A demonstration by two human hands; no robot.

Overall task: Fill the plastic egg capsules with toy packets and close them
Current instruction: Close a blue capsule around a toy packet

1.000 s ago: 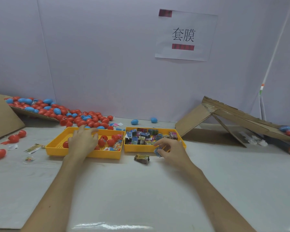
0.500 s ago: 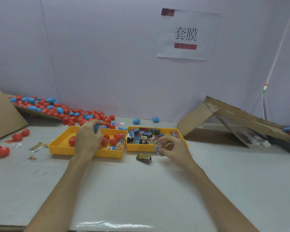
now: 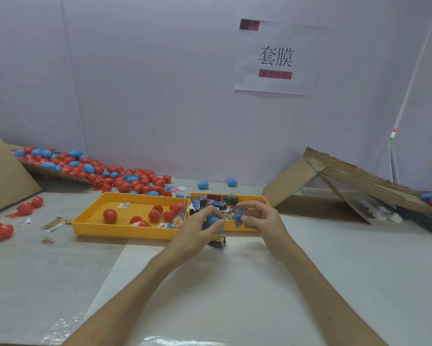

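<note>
Above the near edge of the right tray (image 3: 249,196) I have both hands close together. My left hand (image 3: 195,236) curls its fingers round a blue egg capsule (image 3: 213,221). My right hand (image 3: 264,222) pinches a small blue toy packet (image 3: 238,217) between thumb and forefinger, the other fingers fanned above it. The packet sits just right of the capsule; I cannot tell whether they touch.

That tray holds a heap of packets, and the left tray (image 3: 125,233) butts against it edge to edge, with a few red capsules (image 3: 110,216) inside. One dark packet (image 3: 218,240) lies on the table (image 3: 234,295) just near of the trays, under my left fingers.

Nearer than that, the table gives me broad bare room on both sides of my forearms. At the far left a pile of capsules (image 3: 85,168) spills down to the left tray's far rim. On the right, a cardboard ramp (image 3: 334,171) plants its left foot close to the right tray's far corner.
</note>
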